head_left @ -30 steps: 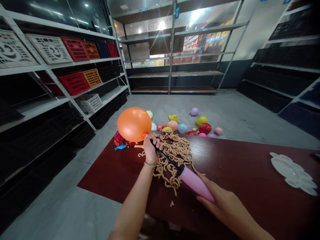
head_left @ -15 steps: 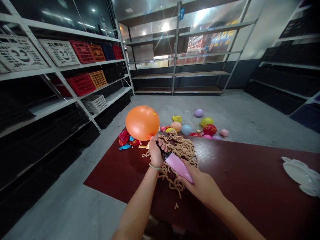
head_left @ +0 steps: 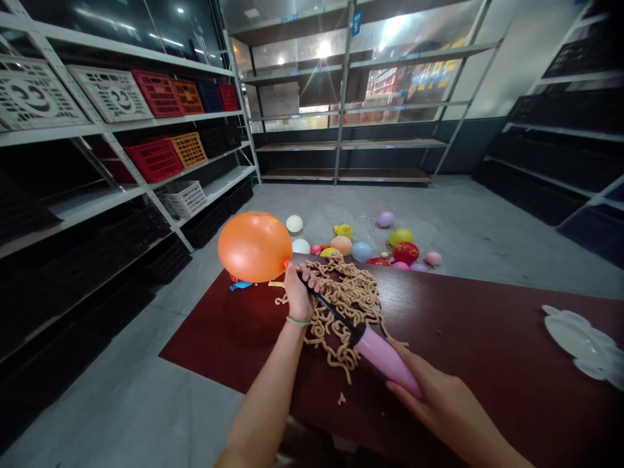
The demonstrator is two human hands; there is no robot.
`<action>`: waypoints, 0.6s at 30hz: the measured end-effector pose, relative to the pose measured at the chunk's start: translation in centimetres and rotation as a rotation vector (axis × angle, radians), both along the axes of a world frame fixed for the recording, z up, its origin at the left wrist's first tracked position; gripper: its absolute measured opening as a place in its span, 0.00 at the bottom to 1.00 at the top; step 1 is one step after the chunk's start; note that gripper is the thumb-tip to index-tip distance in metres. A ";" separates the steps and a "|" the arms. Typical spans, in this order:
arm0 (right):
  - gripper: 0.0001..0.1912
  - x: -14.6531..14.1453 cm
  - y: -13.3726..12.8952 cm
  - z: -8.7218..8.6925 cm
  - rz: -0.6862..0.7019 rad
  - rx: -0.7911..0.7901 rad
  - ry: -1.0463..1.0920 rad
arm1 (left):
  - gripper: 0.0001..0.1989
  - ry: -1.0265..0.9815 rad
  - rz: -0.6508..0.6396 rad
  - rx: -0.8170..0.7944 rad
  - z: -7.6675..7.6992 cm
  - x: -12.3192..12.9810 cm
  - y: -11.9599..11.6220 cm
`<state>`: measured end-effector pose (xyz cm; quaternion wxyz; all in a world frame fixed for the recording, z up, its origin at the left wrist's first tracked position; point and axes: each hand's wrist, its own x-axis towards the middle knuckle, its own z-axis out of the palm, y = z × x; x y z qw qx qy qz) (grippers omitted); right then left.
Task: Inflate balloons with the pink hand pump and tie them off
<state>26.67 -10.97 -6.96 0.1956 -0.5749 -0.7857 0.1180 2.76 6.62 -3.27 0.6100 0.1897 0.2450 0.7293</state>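
An inflated orange balloon (head_left: 254,247) stands out to the left from my left hand (head_left: 299,292), whose fingers are closed round its neck and the black end of a balloon pump. My right hand (head_left: 429,390) grips the pink barrel of the pump (head_left: 387,361). Between barrel and left hand a long stretch of black rod shows. Under the pump, a heap of tan, noodle-like strands (head_left: 353,292) lies on the dark red table (head_left: 219,338). A flat blue balloon (head_left: 241,285) is partly hidden below the orange one.
A white, lobed tray (head_left: 580,335) lies at the table's right end. Beyond the far edge, several inflated balloons, one of them red (head_left: 405,252), rest on the grey floor. Shelving with crates (head_left: 156,159) lines the left side, and a metal rack (head_left: 341,97) stands behind.
My right hand has drawn the pink barrel back, down and to the right, exposing the black rod. The orange balloon has swung left and slightly down, with my left hand still at its neck.
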 end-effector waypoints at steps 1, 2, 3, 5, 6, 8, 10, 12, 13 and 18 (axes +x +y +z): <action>0.31 -0.8 0.6 0.3 -0.007 0.007 -0.007 | 0.15 0.003 -0.001 0.001 -0.1 0.1 0.0; 0.31 -1.7 1.2 0.6 -0.009 0.003 -0.019 | 0.15 0.008 -0.006 0.001 -0.1 0.2 -0.1; 0.30 -2.8 1.9 1.1 -0.024 -0.008 -0.033 | 0.14 0.012 -0.014 0.000 -0.2 0.3 -0.1; 0.30 -5.0 3.3 2.2 -0.035 -0.045 -0.050 | 0.14 0.017 -0.040 -0.009 -0.2 0.5 -0.2; 0.30 -5.9 3.8 2.7 -0.041 -0.057 -0.054 | 0.14 0.015 -0.054 -0.016 -0.2 0.6 -0.3; 0.31 -7.3 4.5 3.5 -0.060 -0.077 -0.056 | 0.14 0.007 -0.074 -0.025 -0.1 0.6 -0.4; 0.31 -7.8 4.5 3.5 -0.053 -0.076 -0.036 | 0.14 0.000 -0.078 -0.026 0.1 0.5 -0.4; 0.33 -7.1 3.9 2.9 -0.028 -0.053 -0.012 | 0.14 -0.003 -0.071 -0.015 0.2 0.3 -0.4; 0.33 -6.4 3.4 2.4 -0.018 -0.037 -0.005 | 0.14 -0.008 -0.070 -0.007 0.3 0.2 -0.4; 0.37 -1.4 0.3 0.5 0.043 0.004 -0.028 | 0.14 -0.024 -0.056 0.007 0.4 0.0 -0.3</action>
